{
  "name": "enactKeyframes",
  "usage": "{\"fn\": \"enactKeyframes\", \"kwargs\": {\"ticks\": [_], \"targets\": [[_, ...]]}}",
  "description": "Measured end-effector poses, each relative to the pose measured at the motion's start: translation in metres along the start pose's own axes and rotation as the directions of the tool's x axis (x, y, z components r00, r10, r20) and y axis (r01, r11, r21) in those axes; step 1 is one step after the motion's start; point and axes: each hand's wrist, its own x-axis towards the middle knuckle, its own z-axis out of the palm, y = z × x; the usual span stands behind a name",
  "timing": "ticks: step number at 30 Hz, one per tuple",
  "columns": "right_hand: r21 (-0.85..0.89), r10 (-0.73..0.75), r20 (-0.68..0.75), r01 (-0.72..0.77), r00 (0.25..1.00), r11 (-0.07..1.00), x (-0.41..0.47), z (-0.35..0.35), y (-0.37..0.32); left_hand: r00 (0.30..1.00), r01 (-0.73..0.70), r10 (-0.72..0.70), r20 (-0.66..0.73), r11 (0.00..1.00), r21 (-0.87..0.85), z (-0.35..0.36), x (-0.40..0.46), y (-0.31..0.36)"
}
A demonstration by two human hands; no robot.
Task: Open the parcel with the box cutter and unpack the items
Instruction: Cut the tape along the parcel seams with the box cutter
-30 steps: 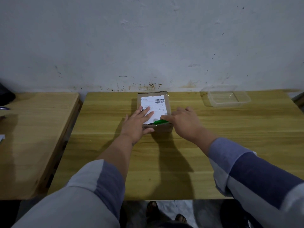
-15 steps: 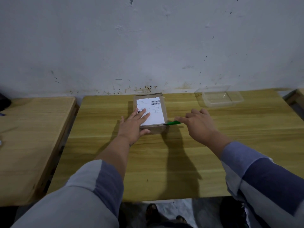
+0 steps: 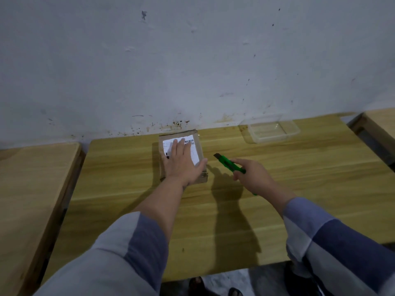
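A small brown cardboard parcel (image 3: 199, 146) with a white shipping label lies near the back of the wooden table (image 3: 299, 189). My left hand (image 3: 182, 165) rests flat on top of the parcel, fingers spread, covering much of the label. My right hand (image 3: 250, 176) is to the right of the parcel, lifted clear of it, and grips a green box cutter (image 3: 229, 163). The cutter's short blade points up and left toward the parcel's right side without touching it.
A clear plastic container (image 3: 273, 133) stands at the table's back right by the wall. A second wooden table (image 3: 32, 189) adjoins on the left and another surface edge (image 3: 380, 122) shows at far right. My feet show below the table's front edge.
My right hand drew the green cutter along the parcel's front edge, then pulled away to the right and lifted. My left hand slid further up onto the parcel's top.
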Motion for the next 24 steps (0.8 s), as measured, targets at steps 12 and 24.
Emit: {"fn": "enactKeyframes", "kwargs": {"ticks": [12, 24], "targets": [[0.196, 0.112, 0.011, -0.112, 0.994, 0.974, 0.017, 0.025, -0.003, 0.999, 0.034, -0.039, 0.037, 0.992, 0.118, 0.018, 0.019, 0.006], [0.586, 0.354, 0.061, -0.32, 0.933, 0.744, 0.042, 0.027, -0.022, 0.998, 0.039, -0.046, 0.051, 0.991, 0.127, 0.018, 0.022, 0.003]]}}
